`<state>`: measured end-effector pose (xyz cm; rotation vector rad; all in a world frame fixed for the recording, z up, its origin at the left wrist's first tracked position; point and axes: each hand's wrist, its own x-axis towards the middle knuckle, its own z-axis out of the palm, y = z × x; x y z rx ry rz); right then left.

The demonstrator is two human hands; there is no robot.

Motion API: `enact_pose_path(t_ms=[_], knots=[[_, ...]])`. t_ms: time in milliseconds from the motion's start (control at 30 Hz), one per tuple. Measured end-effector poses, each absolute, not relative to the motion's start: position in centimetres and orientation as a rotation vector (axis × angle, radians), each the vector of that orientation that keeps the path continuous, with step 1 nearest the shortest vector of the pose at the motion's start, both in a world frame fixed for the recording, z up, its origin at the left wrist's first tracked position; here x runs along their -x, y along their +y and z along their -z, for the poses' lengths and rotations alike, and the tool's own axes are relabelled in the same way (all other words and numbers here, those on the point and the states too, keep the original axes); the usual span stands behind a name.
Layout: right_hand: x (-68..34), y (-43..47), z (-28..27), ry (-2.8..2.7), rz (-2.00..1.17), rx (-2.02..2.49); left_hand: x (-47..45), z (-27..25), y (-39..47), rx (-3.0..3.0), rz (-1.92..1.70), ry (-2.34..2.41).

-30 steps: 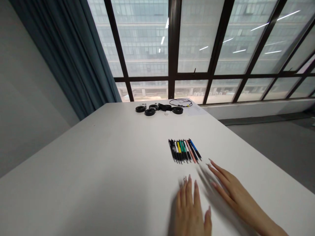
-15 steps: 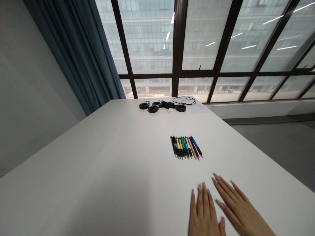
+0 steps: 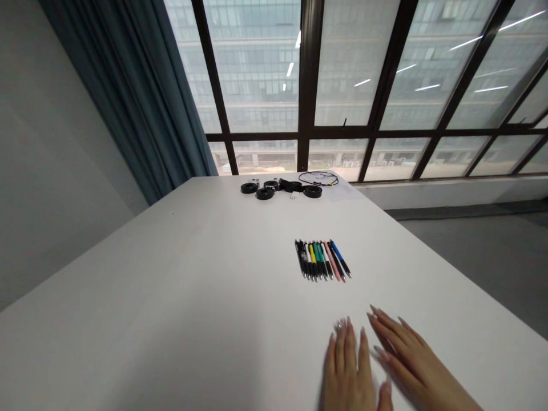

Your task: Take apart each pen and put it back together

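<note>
A row of several pens (image 3: 322,261) lies side by side on the white table (image 3: 205,274), in black, white, yellow, green, pink and blue. My left hand (image 3: 350,365) is nearer to me than the pens, palm down with fingers stretched out, holding nothing. To its right is my right hand (image 3: 406,354), also palm down, its fingers extended toward the upper left and empty. Neither hand touches the pens. The two hands are close together, with a narrow gap between them.
At the table's far end lie several black tape-like rolls (image 3: 265,193) and a coiled black cable (image 3: 319,178) on a pale sheet (image 3: 342,193). Beyond are a blue curtain (image 3: 141,97) and dark-framed windows (image 3: 308,85). Grey floor (image 3: 475,240) shows right of the table.
My left hand has shifted slightly left, and its fingers have changed their spread a little. My right hand's fingers look slightly more bent. The pens keep their arrangement; the view has tilted slightly.
</note>
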<state>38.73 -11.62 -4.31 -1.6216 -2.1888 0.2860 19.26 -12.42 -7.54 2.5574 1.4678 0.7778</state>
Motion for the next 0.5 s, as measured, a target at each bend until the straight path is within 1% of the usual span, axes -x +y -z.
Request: enact_pose_path(t_ms=[133, 233, 300, 367, 433, 500], knots=[[-38.4, -7.9, 1.1, -1.743, -0.632, 1.623, -16.0, -0.3, -8.7, -2.334, -0.765, 1.504], [-37.2, -2.7, -0.9, -1.516, -0.792, 1.608, -13.9, -4.0, -4.1, -2.348, -0.77, 1.571], [-36.1, 1.0, -1.7, -1.362, -0.877, 1.734, -13.1, -4.3, -1.2, -2.337, -0.717, 1.69], [-34.9, 3.9, -2.1, -1.274, -0.949, 1.871, -12.7, -3.4, 1.2, -2.335, -0.644, 1.799], [-33.9, 5.9, -2.1, -1.27, -0.988, 1.893, -12.6, -2.0, 2.7, -2.306, -0.571, 1.901], [-33.0, 7.1, -1.8, -1.286, -1.026, 1.9, -12.8, -0.6, 3.5, -2.315, -0.532, 1.906]])
